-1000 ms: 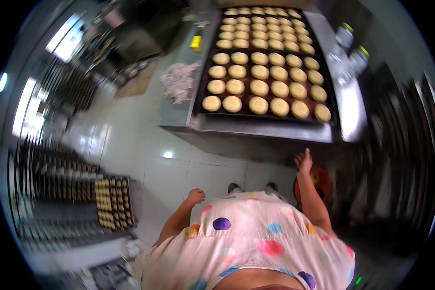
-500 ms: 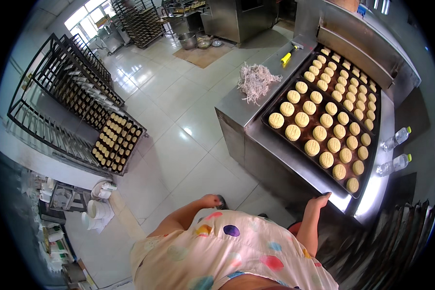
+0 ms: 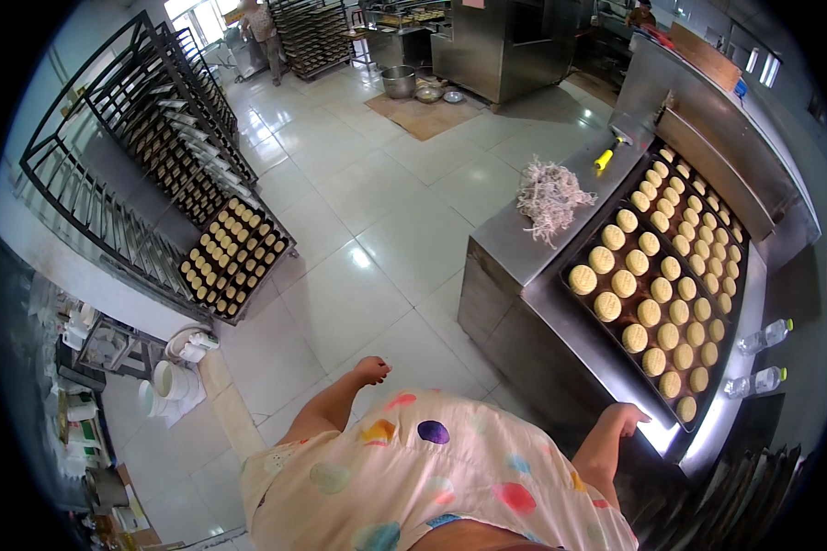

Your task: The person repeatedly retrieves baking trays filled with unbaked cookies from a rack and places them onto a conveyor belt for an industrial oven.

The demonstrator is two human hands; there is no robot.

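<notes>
My left hand [image 3: 371, 370] hangs over the tiled floor in front of my body, its fingers curled in with nothing visible in them. At the near edge of the steel table, my right hand [image 3: 625, 419] is loosely closed beside a front corner. Whether it touches the metal I cannot tell, and no object shows in it. Closest to that hand is a dark baking tray [image 3: 654, 399] with rows of round, pale yellow pastries [image 3: 653, 361]. A second tray of the same pastries [image 3: 702, 246] lies behind it on the table.
A bundle of pale shredded strands [image 3: 553, 199], a yellow-handled tool [image 3: 604, 160] and two clear bottles [image 3: 756, 382] are on the table. Tall tray racks [image 3: 110, 129] stand left, with a filled tray [image 3: 289, 248] low down. White buckets [image 3: 171, 380] stand nearby. A person [image 3: 265, 37] stands far back.
My view has shifted, so the table appears further right and lower. My left hand has swung up and left, my right hand stays near the table edge. A person has come into view at the back.
</notes>
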